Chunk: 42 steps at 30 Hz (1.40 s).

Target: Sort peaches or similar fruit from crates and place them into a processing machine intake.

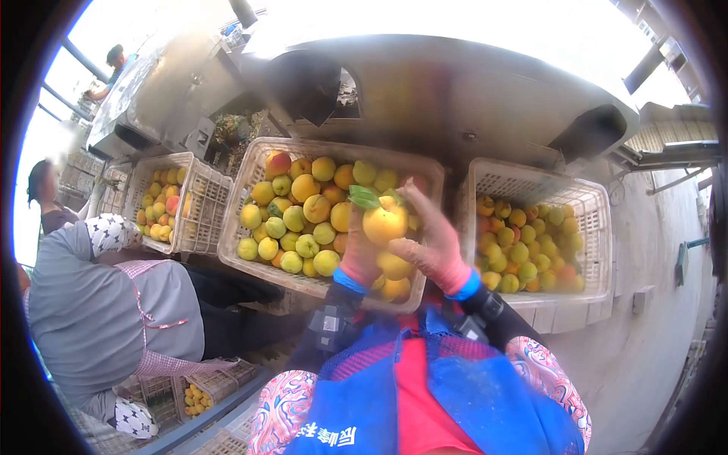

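The left hand point(359, 256) closes around a leafy yellow fruit point(384, 226), the right hand point(440, 246) spread alongside, above a central crate point(299, 283); left crate point(210, 208), right crate point(594, 208) and grey-clad co-worker point(98, 303) flank it.

My cuffs point(350, 283) and vest point(493, 402) are blue, sleeves point(280, 409) swirled pink-blue on white, fruit point(384, 225) yellow-orange, leaf point(364, 198) green, crate point(230, 231) off-white, co-worker's top point(83, 303) grey, edging point(189, 367) pink-checked.

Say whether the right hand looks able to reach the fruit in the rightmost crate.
Likely yes: that open-topped crate is beside the right hand and nothing covers its fruit, though the hand is at another fruit.
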{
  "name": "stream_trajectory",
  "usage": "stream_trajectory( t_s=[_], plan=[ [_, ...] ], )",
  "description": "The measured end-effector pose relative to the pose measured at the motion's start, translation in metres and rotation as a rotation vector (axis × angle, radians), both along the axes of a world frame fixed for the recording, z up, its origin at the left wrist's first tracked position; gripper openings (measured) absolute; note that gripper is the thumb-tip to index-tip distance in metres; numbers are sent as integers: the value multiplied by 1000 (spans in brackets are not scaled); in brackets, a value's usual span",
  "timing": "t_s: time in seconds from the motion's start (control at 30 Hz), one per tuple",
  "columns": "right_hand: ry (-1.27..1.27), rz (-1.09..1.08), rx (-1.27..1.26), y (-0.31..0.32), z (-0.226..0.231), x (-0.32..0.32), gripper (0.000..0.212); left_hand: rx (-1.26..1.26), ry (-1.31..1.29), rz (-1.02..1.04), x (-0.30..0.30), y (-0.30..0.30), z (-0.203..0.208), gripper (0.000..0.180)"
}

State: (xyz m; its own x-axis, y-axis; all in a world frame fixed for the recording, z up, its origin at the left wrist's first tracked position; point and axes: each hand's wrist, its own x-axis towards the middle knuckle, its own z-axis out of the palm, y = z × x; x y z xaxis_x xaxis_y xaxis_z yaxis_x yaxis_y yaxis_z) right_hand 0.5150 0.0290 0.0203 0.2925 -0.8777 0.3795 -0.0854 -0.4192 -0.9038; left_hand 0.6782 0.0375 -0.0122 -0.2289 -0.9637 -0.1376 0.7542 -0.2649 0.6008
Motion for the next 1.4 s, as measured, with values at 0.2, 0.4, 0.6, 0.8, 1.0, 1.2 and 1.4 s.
stream_trajectory(
  t_s=[0.2,0.4,0.6,0.8,1.0,1.2,1.4],
  plan=[
    [-74,195,592,-20,14,-3,45,-149,-771,-67,-2,-3,28,84],
    [-472,19,860,-19,10,-37,28,80,-351,-300,-34,3,-7,94],
    [-1183,-209,638,-40,-14,-129,53,274,5,-397,-52,6,-31,104],
    [-801,-154,676,-6,-22,-185,108,288,223,-510,-69,-13,-24,110],
    [159,-128,203,18,6,-86,102,231,49,-356,-63,-27,-19,103],
    [179,-228,-85,1,13,-27,89,191,-226,-164,-20,-34,-6,97],
    [169,-239,-34,-28,20,69,94,210,-217,-78,70,-43,16,88]
  ],
)
